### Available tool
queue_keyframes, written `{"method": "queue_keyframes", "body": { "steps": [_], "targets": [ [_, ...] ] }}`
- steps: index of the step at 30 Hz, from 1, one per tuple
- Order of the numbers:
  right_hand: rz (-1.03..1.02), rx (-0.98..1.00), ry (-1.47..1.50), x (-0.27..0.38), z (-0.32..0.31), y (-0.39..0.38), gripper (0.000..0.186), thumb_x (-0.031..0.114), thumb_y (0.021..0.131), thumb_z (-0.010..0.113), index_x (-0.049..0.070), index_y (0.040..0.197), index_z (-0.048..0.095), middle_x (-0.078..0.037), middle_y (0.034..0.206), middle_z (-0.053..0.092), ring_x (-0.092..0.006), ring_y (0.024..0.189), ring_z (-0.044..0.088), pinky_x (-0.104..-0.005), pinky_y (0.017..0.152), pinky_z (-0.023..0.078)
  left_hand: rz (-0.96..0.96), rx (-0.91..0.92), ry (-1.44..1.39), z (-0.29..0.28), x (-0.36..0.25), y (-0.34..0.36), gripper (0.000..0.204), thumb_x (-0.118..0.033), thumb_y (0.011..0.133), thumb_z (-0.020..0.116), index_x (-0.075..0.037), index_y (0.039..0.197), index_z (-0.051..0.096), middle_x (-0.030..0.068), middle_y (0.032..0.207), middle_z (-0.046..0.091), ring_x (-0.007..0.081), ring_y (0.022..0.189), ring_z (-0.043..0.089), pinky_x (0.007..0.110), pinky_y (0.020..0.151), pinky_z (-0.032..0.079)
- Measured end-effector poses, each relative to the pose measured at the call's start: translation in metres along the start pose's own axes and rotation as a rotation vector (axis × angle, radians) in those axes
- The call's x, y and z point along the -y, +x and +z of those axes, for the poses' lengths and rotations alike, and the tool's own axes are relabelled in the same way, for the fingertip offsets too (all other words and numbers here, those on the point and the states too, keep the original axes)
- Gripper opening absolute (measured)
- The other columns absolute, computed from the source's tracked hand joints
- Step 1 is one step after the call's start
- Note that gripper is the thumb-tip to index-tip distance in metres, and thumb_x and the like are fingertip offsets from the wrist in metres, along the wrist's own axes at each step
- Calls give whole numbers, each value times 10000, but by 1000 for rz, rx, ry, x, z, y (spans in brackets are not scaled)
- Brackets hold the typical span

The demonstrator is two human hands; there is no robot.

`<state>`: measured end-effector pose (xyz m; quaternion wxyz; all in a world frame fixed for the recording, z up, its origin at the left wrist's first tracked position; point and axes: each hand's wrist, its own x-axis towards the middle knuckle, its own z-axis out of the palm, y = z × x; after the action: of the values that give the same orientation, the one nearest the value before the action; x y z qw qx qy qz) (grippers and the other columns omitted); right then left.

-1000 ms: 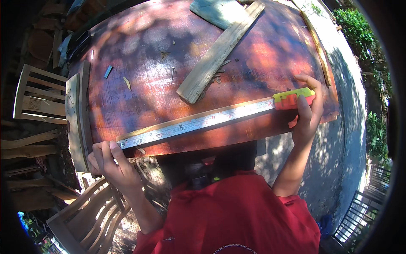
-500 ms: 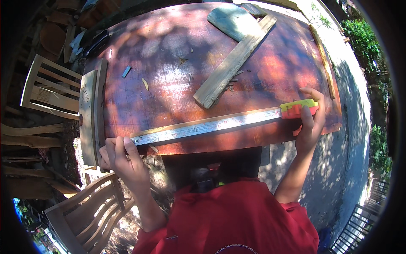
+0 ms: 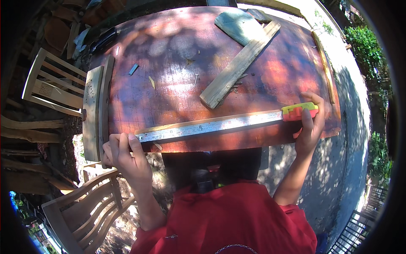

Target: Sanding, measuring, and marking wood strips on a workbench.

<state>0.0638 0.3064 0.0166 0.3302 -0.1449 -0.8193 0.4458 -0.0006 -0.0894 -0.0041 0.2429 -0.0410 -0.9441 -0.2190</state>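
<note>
Along the near edge of the red-brown table (image 3: 270, 59), a silver tape blade (image 3: 211, 126) lies stretched over a thin wooden strip (image 3: 177, 126). My left hand (image 3: 131, 156) pinches the strip and the blade's hooked end at the left, with its fingers curled. At the right, my right hand (image 3: 308, 131) grips the yellow and red tape measure case (image 3: 299, 110), thumb pressed on it. Beyond the blade, a weathered plank (image 3: 234, 67) lies diagonally across a grey-green slab (image 3: 234, 23). A nail (image 3: 196, 80) and a small blue piece (image 3: 133, 69) lie left of the plank.
Stacked boards (image 3: 93, 114) line the table's left end; a narrow strip (image 3: 323, 63) runs along the right end. Wooden chairs (image 3: 59, 80) (image 3: 84, 211) and rough timber (image 3: 29, 135) stand at left. Paving (image 3: 321, 178), plants (image 3: 363, 38) and metal railing (image 3: 351, 228) are at right.
The camera view has shifted, so the table's left part and its objects appear further right. Both hands keep the same hold on the tape measure, with no clear movement along it.
</note>
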Motion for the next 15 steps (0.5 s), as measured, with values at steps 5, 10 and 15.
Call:
{"method": "queue_keyframes", "body": {
  "steps": [5,10,15],
  "targets": [
    [-10,-1,-11,-1,0,1,578,495,990,702,-4,1276,649,-82,1155,665,-171,1037,608,-318,970,467,15,-9,6,0,-2,1,218,-187,1093,580,-18,958,614,84,953,540,295,932,491,450,930,330],
    [-16,-6,-14,-1,0,2,576,494,990,703,-4,1275,650,-85,1158,666,-181,1050,611,-324,976,470,25,-8,29,-2,-4,3,222,-189,1095,577,-22,951,610,83,948,539,298,932,493,450,925,330],
    [-14,-10,-17,-2,0,1,579,497,987,706,-4,1272,651,-86,1155,667,-183,1050,613,-328,978,470,-25,51,28,-7,-7,4,305,-195,1146,517,19,932,557,100,925,504,288,922,453,452,875,383]
  ]
}}
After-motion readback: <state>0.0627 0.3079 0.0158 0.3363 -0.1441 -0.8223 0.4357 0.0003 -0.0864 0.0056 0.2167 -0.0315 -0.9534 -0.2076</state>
